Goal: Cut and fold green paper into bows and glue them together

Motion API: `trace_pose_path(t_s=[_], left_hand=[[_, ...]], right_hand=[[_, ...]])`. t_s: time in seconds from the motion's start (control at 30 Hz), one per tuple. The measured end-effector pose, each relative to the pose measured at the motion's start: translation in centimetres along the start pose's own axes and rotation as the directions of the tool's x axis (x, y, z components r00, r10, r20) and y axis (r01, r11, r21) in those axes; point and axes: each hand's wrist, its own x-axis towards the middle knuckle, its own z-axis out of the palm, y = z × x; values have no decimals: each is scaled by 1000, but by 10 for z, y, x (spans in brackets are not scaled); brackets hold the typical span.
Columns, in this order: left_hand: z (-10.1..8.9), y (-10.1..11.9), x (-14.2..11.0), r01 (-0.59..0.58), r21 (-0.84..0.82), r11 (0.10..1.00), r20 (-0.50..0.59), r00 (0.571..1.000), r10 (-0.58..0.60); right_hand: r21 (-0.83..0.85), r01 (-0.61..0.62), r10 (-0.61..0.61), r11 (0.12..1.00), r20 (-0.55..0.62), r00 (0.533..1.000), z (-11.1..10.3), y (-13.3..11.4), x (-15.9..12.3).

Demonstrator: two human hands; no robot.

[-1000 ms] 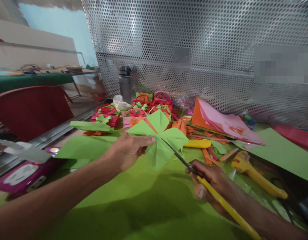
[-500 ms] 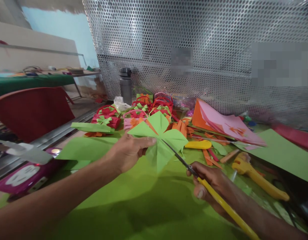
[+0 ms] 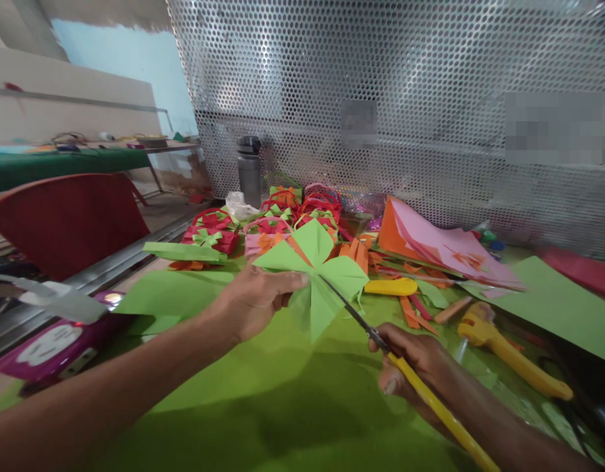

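My left hand [image 3: 255,295] pinches a light green paper flower [image 3: 326,275] by its left side, holding it above the table. The flower has several creased petals, two of them rounded and others still pointed. In my right hand [image 3: 413,364] is a pair of scissors [image 3: 356,314] with yellow handles. Their dark blades point up and left, with the tips at the flower near its centre; the blades look closed or nearly so. A thin green strip hangs at the flower's right edge. Behind the flower stand small red and pink paper bags [image 3: 214,229] with bows.
A yellow glue gun [image 3: 513,351] and a yellow cutter [image 3: 390,286] lie to the right. Pink and orange sheets [image 3: 430,236] are stacked behind. A purple device [image 3: 56,347] with a white plug sits left. A grey bottle [image 3: 250,174] stands before the perforated metal panel [image 3: 292,78].
Hands, flower and scissors keep nearly the same pose. The whole view has shifted slightly, so things appear a little further right and lower.
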Motion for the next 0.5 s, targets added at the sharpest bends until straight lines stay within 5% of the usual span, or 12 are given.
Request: trace_pose_path(t_s=[0.5], left_hand=[[-1,1,0,-15,29,999,2,1000,15]], right_hand=[[-67,33,-34,997,-12,999,-3,-6,-3]])
